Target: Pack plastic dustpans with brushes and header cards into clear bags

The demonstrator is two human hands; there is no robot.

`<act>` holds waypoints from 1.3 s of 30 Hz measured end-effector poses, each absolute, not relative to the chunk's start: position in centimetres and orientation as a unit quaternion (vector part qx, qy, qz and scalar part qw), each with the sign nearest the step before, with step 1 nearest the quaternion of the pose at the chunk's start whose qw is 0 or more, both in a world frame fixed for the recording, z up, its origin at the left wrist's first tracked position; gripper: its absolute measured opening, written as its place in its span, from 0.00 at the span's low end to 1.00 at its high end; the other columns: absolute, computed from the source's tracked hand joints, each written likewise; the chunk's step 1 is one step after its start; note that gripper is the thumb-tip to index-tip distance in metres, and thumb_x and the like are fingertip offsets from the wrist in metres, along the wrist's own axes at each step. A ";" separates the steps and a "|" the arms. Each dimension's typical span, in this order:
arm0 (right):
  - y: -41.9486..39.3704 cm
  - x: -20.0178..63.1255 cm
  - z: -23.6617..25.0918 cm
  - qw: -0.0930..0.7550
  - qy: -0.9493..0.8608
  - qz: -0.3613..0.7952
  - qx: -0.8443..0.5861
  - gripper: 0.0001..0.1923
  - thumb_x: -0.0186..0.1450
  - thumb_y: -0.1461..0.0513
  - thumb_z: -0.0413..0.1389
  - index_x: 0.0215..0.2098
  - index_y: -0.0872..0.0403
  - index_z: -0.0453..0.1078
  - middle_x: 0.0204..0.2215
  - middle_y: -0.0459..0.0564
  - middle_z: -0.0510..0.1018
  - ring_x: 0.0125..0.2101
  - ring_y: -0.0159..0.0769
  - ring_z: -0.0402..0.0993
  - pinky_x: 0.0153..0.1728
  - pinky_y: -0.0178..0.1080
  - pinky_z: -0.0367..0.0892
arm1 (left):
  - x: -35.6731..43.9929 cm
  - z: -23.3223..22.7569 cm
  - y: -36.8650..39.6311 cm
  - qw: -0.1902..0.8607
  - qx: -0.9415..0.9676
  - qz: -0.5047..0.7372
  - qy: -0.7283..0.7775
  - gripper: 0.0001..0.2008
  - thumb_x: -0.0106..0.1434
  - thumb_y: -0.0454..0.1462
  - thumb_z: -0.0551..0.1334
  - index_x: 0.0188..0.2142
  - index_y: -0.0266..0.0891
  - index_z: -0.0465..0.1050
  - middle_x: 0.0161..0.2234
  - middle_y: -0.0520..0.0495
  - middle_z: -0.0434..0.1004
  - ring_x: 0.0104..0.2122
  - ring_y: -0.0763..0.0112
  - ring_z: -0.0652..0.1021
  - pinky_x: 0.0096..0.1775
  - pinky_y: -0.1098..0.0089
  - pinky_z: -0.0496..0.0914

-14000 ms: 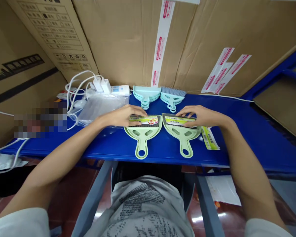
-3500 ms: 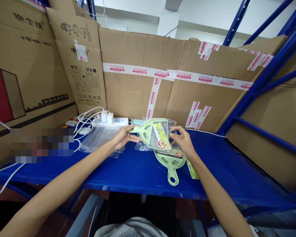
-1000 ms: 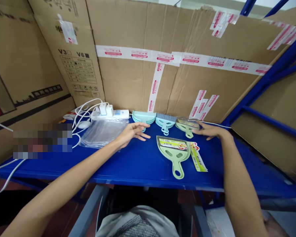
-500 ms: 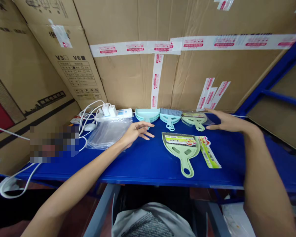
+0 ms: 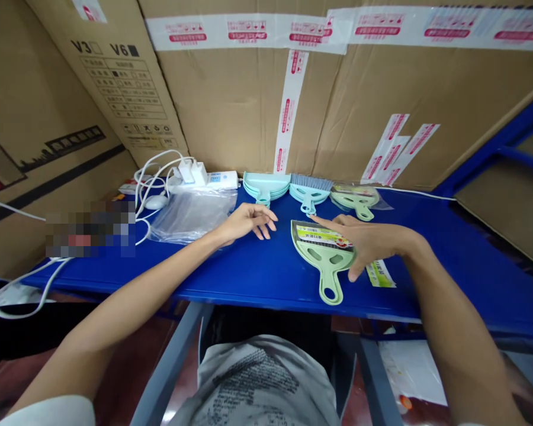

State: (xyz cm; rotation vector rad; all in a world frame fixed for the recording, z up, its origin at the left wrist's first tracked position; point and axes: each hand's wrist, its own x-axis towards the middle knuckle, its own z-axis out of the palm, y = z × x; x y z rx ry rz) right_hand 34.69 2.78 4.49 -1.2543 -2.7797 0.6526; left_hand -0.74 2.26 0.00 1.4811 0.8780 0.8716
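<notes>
Cardboard boxes (image 5: pixel 231 112) striped with white and red tape wall off the far side, and a blue shelf (image 5: pixel 257 272) runs across in front of them. Right hand (image 5: pixel 368 239) hovers low over the green dustpan (image 5: pixel 324 257) near the front edge, fingers spread wide and loose, gripping nothing, thumb pointing down beside the pan's right rim; whether the palm touches the pan, I cannot tell. That dustpan lies flat, handle toward the near edge, a printed label across its wide end. Just right of it, half under the hand, sits a paper label strip (image 5: pixel 381 274). Left hand (image 5: pixel 244 220) rests open on the bare shelf, fingers stretched toward the right, empty. Along the far edge: a stack of pale blue dustpans (image 5: pixel 266 184), a blue brush (image 5: pixel 311 190), and a bagged green dustpan (image 5: pixel 356 198). Far left, clear plastic bags (image 5: pixel 190 213) and a white power strip (image 5: pixel 206 178) with cables.
</notes>
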 end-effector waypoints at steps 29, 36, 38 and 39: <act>1.6 26.2 1.6 0.202 -0.661 0.613 -0.384 0.51 0.67 0.50 0.69 0.79 0.41 0.47 0.48 0.52 0.84 0.43 0.43 0.84 0.43 0.44 0.81 | -0.1 -0.9 1.6 0.488 0.647 0.412 0.416 0.26 0.52 0.39 0.79 0.50 0.35 0.81 0.38 0.47 0.77 0.28 0.74 0.76 0.30 0.72 0.67; 1.5 26.2 2.4 0.173 -0.766 0.558 -0.266 0.36 0.68 0.52 0.68 0.72 0.42 0.66 0.72 0.50 0.68 0.68 0.49 0.66 0.67 0.52 0.64 | -0.5 -0.4 2.2 0.435 0.639 0.464 0.433 0.22 0.49 0.41 0.80 0.42 0.35 0.83 0.31 0.51 0.73 0.28 0.74 0.72 0.31 0.71 0.65; 1.7 26.4 2.3 0.170 -0.762 0.569 -0.258 0.31 0.73 0.51 0.63 0.72 0.40 0.65 0.74 0.47 0.63 0.70 0.47 0.62 0.70 0.52 0.60 | -0.5 -0.2 2.2 0.434 0.632 0.473 0.435 0.21 0.49 0.41 0.80 0.41 0.35 0.84 0.31 0.51 0.74 0.29 0.73 0.72 0.32 0.71 0.66; 1.8 26.4 2.2 0.168 -0.753 0.581 -0.260 0.31 0.74 0.51 0.61 0.73 0.40 0.64 0.74 0.48 0.64 0.69 0.46 0.65 0.68 0.51 0.62 | -0.5 -0.2 2.2 0.438 0.628 0.476 0.433 0.20 0.50 0.41 0.80 0.41 0.36 0.84 0.32 0.50 0.74 0.30 0.72 0.73 0.32 0.71 0.66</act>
